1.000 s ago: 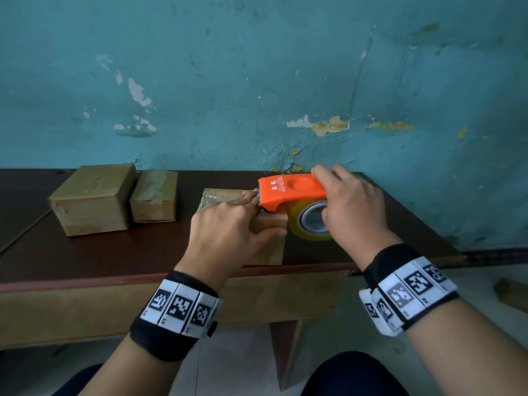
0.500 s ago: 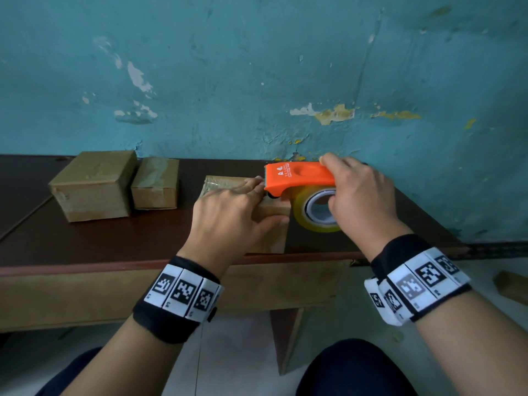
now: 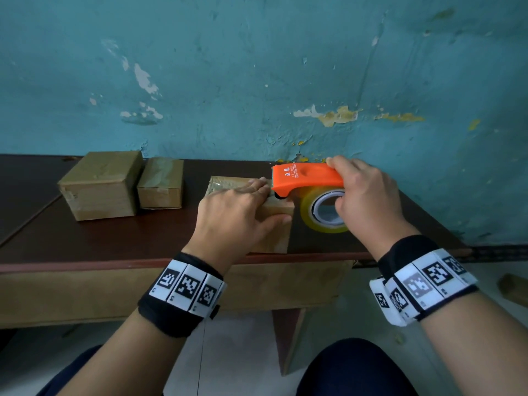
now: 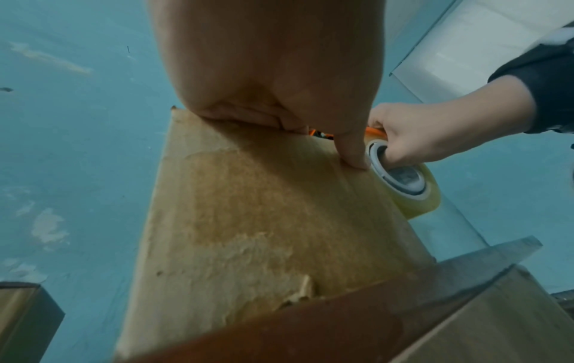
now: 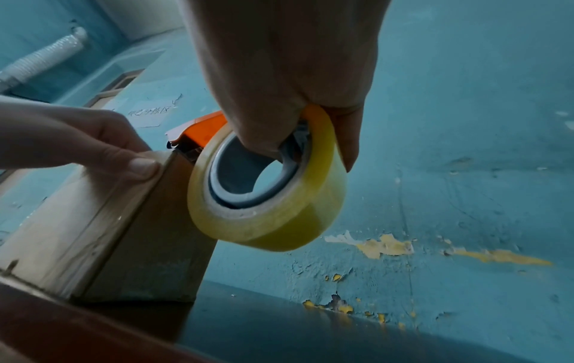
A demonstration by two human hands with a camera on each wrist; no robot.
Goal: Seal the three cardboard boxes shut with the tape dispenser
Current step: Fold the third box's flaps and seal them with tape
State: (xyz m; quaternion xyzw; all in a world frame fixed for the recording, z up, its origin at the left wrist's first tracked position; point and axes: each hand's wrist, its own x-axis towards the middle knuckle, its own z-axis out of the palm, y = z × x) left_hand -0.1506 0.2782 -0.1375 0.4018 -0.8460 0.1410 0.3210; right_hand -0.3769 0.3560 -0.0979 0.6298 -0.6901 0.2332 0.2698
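wall (image 3: 257, 67): teal, paint peeling; table (image 3: 114, 241): dark brown; floor (image 3: 245, 352): pale tiles

A dark brown table (image 3: 85, 241) with a reddish near edge stands against a teal wall (image 3: 257, 67) whose paint is chipped and flaking, baring yellow patches to the right. A white corrugated hose (image 5: 40, 59) runs along the far left wall.

box (image 3: 278, 221): top mostly hidden under left hand (image 3: 237, 217) | tape dispenser (image 3: 307, 180): rear hidden in right hand (image 3: 368, 201) | blade contact beside left fingertips: unclear
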